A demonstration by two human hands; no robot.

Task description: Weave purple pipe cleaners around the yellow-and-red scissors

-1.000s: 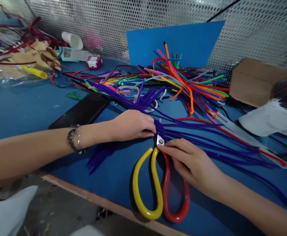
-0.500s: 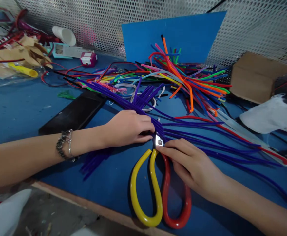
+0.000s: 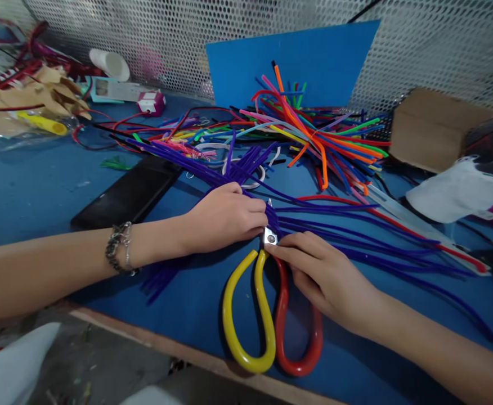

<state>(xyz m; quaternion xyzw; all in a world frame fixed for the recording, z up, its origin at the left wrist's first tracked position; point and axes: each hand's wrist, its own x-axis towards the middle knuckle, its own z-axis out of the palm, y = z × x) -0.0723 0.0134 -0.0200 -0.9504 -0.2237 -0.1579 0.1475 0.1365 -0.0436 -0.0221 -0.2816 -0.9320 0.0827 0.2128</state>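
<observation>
My left hand (image 3: 225,216) is closed over a bundle of purple pipe cleaners (image 3: 348,233), pressing it to the blue table (image 3: 31,191). The bundle runs from behind my hand out to the right, and short purple ends (image 3: 162,275) stick out under my wrist. Scissors (image 3: 267,315) with one yellow and one red handle lie flat, blades pointing into the bundle at the pivot. My right hand (image 3: 326,275) lies over the red handle, its fingertips pinched together on the purple strands beside the pivot.
A heap of many-coloured pipe cleaners (image 3: 314,135) lies behind, before a blue board (image 3: 292,62) and a mesh wall. A black phone (image 3: 128,191) lies left of my hand. A cardboard box (image 3: 436,129) and white sheet (image 3: 461,191) are right. Paper scraps (image 3: 39,95) sit far left.
Both hands have stayed on the purple bundle by the scissors pivot. The view has shifted slightly; nothing was picked up or let go.
</observation>
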